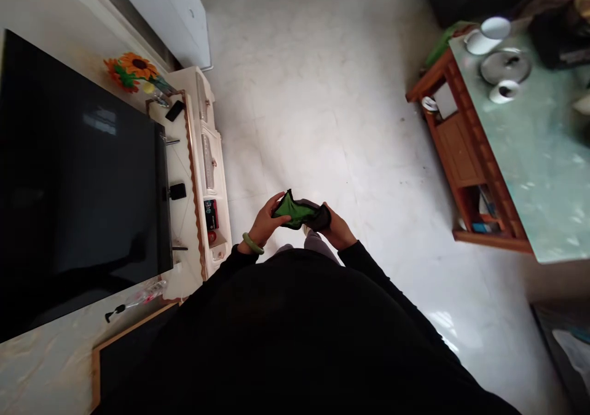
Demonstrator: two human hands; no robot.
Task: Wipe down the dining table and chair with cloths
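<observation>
I stand over a pale tiled floor and hold a small green and black cloth item (300,211) in front of my body with both hands. My left hand (266,223), with a green bangle on its wrist, is closed on the item's left, green end. My right hand (337,228) is closed on its right, black end. Black sleeves cover both my arms, and my dark top fills the bottom of the view.
A large dark TV (78,187) stands on a white TV cabinet (207,157) at the left, with artificial sunflowers (133,71) behind it. A wooden coffee table with a green top (530,157) at the right carries white cups (488,34) and a metal lid. Tiled floor (313,95) lies between them.
</observation>
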